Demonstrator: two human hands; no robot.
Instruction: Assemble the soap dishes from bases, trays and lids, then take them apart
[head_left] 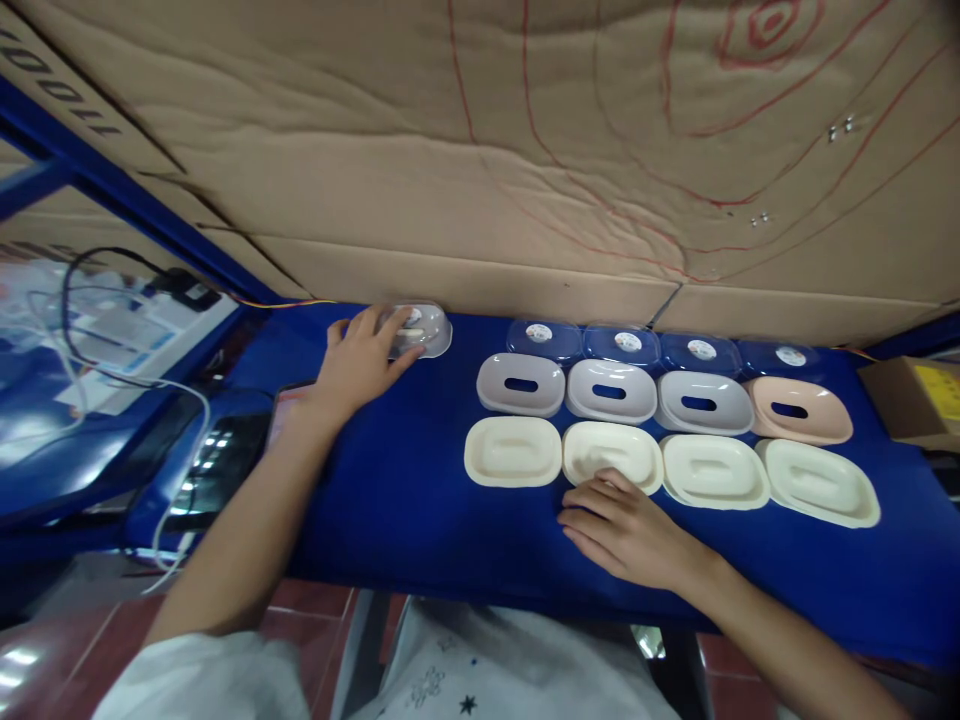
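Observation:
At the table's far left edge, my left hand (358,362) has its thumb and fingers around the near end of a clear-lidded soap box (433,333). A white label shows through its lid between the fingers. My right hand (622,525) rests palm down, fingers loosely bent, at the front edge of a cream oval tray (606,446). Its fingertips overlap that tray's rim, and nothing shows in its grasp. Several cream trays make the front row, including one at the left (513,452). Behind them lie grey slotted soap dishes (611,405) and one peach slotted dish (825,413).
Clear lids with round stickers (546,352) line the back of the blue-covered table (420,500). A cardboard wall (337,200) rises behind it. To the left are a phone-like object (285,405), cables (191,385) and plastic bags. A small carton (911,400) stands at right.

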